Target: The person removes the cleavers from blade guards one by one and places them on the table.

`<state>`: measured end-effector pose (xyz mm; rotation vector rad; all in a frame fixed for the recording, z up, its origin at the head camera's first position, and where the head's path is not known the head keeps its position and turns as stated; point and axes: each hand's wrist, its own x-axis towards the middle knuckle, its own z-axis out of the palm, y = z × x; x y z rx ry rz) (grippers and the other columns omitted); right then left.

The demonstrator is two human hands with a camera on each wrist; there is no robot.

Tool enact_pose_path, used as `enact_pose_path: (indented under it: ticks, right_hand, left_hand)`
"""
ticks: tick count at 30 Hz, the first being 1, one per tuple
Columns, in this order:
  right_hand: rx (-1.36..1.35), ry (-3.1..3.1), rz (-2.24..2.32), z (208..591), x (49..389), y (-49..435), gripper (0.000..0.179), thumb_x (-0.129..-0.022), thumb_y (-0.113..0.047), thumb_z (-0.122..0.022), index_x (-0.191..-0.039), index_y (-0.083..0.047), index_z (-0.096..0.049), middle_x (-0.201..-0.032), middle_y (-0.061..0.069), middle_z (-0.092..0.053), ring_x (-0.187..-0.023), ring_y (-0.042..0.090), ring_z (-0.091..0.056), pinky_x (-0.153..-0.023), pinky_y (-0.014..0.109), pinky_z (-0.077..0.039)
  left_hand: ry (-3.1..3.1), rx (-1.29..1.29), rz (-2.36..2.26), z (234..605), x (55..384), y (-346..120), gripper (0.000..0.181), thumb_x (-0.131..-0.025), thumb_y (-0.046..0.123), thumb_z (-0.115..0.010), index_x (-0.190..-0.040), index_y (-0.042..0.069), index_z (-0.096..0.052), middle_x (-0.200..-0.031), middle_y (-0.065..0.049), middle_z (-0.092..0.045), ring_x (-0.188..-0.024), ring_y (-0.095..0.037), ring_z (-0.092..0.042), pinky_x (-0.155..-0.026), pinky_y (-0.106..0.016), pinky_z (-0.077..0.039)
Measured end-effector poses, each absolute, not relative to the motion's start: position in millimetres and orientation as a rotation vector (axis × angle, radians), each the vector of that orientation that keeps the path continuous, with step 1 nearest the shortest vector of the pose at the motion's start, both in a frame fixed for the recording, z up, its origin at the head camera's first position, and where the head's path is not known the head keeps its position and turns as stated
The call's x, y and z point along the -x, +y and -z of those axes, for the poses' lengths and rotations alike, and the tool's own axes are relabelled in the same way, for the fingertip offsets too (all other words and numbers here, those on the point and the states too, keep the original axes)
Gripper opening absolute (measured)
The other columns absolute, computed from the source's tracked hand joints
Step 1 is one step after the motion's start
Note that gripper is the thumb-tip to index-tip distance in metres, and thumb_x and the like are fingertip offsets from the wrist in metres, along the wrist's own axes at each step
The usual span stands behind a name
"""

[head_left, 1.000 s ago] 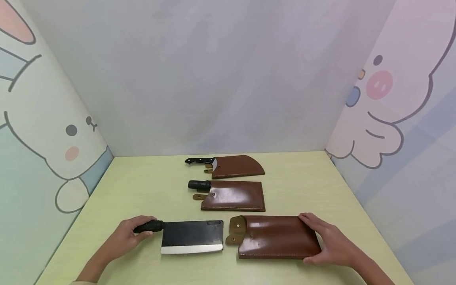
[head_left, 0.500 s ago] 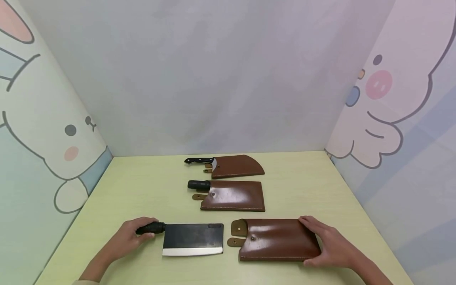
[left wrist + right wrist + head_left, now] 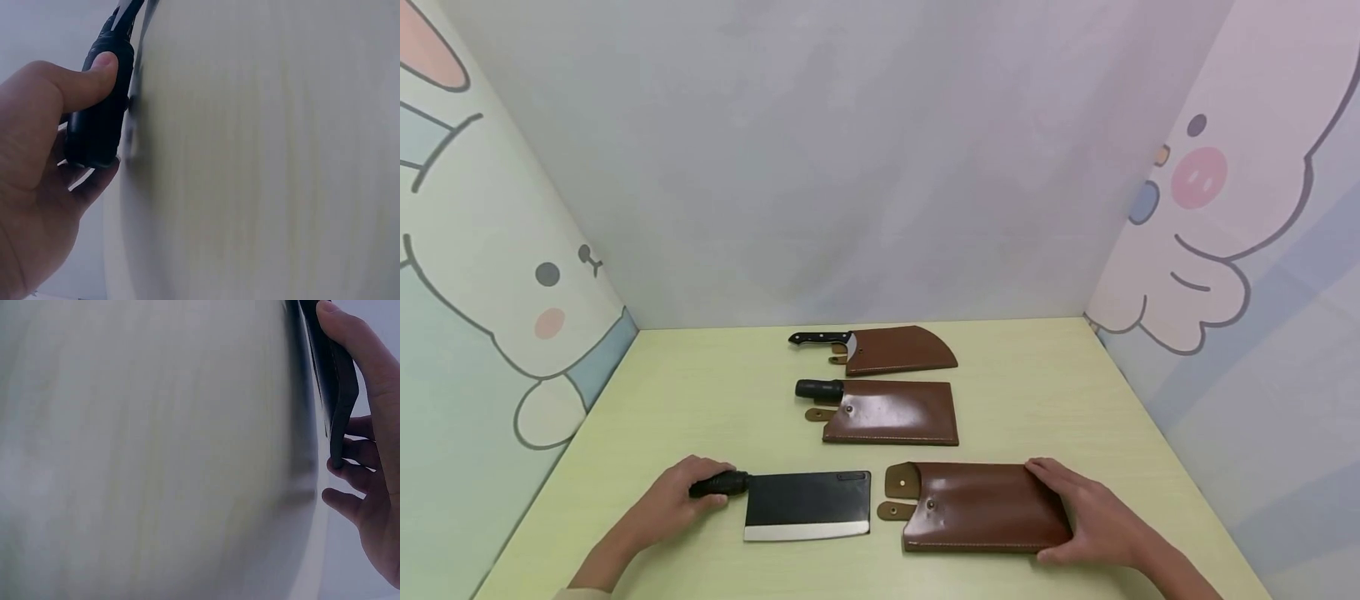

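Observation:
In the head view my left hand (image 3: 673,502) grips the black handle (image 3: 719,483) of a cleaver, whose dark rectangular blade (image 3: 808,500) with a silver edge points right. The left wrist view has my thumb (image 3: 105,62) on top of that handle and fingers beneath it. My right hand (image 3: 1093,521) holds the right end of a glossy brown leather knife sheath (image 3: 981,508), thumb on the near side and fingers on the far side. Its open mouth, with two tan snap straps (image 3: 901,481), faces the blade tip across a small gap.
Behind, a second sheath (image 3: 898,412) lies with a black handle sticking out. Farther back is a curved brown sheath (image 3: 901,350) around a knife with a riveted black handle (image 3: 820,337). The pale yellow table (image 3: 700,400) meets grey and cartoon-printed walls.
Both the cleaver and the front sheath have shifted slightly toward the front of the table, each with its hand. The cleaver has also edged a little to the right. The rear sheaths stay put.

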<state>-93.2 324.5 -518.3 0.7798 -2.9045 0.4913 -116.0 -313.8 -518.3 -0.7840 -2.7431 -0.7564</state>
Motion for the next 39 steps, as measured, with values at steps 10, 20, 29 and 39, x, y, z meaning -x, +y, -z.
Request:
enact_pose_path:
  ticks: [10,20,29,39]
  right_hand:
    - [-0.737,-2.985,-0.482,526,92,324,0.122,-0.06,-0.087,-0.075,-0.154,-0.014,-0.047,-0.154,0.012,-0.049,-0.133,0.041,-0.054,-0.091,0.06,-0.054]
    - [-0.808,-2.938,-0.447,509,94,323,0.115,-0.066,-0.078,-0.078,-0.152,-0.008,-0.049,-0.157,0.014,-0.046,-0.136,0.042,-0.05,-0.094,0.059,-0.053]
    - [-0.764,-2.854,-0.511,483,119,315,0.089,-0.078,-0.057,-0.084,-0.148,-0.011,-0.055,-0.155,0.012,-0.049,-0.137,0.039,-0.051,-0.09,0.057,-0.055]
    - [-0.735,-2.866,-0.585,471,150,290,0.088,-0.082,-0.065,-0.077,-0.15,-0.014,-0.053,-0.159,0.012,-0.043,-0.143,0.04,-0.043,-0.096,0.064,-0.05]
  left_hand:
    - [-2.892,0.709,0.769,514,118,-316,0.046,-0.081,0.03,-0.086,-0.121,0.011,-0.074,-0.106,0.006,-0.071,-0.094,-0.005,-0.06,-0.08,-0.034,-0.054]
    - [-2.91,0.639,0.718,509,114,-310,0.053,-0.078,0.032,-0.089,-0.126,0.015,-0.071,-0.114,0.006,-0.073,-0.102,-0.016,-0.068,-0.085,-0.04,-0.056]
    - [-2.938,0.519,0.721,488,133,-287,0.051,-0.093,0.042,-0.075,-0.134,0.012,-0.066,-0.125,-0.003,-0.068,-0.111,-0.027,-0.065,-0.091,-0.053,-0.053]
    - [-2.92,0.553,0.644,472,168,-256,0.056,-0.096,0.039,-0.072,-0.14,0.008,-0.06,-0.142,-0.015,-0.06,-0.132,-0.04,-0.054,-0.105,-0.061,-0.044]
